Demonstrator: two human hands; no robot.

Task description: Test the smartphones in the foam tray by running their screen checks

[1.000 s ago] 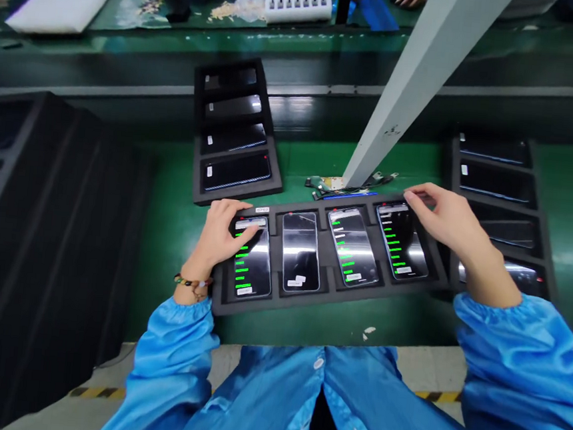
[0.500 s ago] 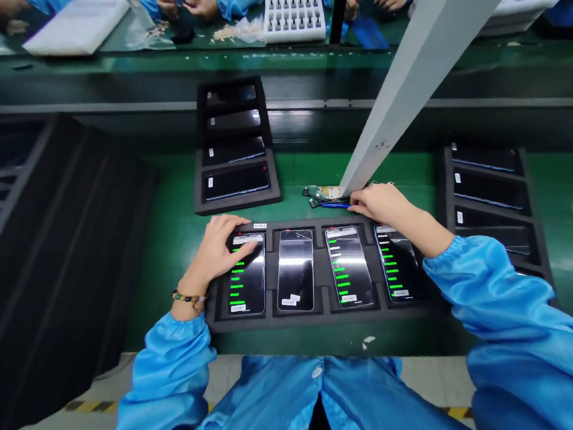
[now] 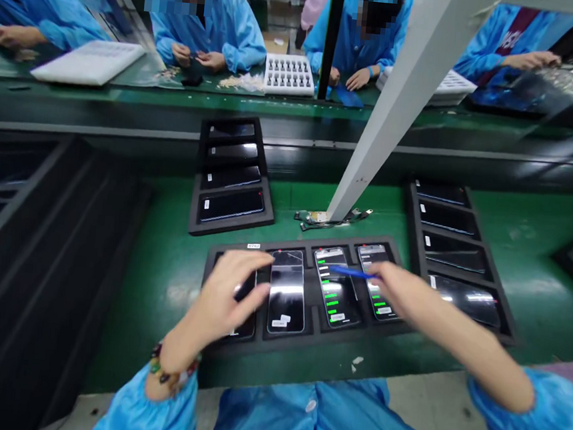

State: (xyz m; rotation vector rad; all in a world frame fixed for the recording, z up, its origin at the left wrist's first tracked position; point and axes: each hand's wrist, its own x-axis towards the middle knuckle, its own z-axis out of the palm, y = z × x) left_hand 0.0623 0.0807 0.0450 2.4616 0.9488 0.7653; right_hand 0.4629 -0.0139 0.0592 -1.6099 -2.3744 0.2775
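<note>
A black foam tray [image 3: 311,334] lies in front of me with several phones face up in its slots. My left hand [image 3: 232,290] hovers over the leftmost phone [image 3: 244,322], fingers apart, hiding much of it. Its visible screen is dark. Beside it is a phone with a dark, glossy screen [image 3: 287,292]. The third phone [image 3: 336,303] and the rightmost phone [image 3: 383,307] show green bars. Pinched in my right hand [image 3: 393,284] is a slim blue stick-like tool [image 3: 349,271], pointing left above these two phones.
Loose cables [image 3: 316,223] lie around the foot of a white post [image 3: 374,135]. More phone trays stand behind [image 3: 198,224] and at right [image 3: 505,328]. Stacked black trays [image 3: 62,255] rise at left. Co-workers in blue sit across the bench near a white parts tray [image 3: 288,89].
My right hand has brought the blue tool from the cables at the post toward me, over the right-hand phones. My left hand has shifted over the leftmost phone. The view has tilted up.
</note>
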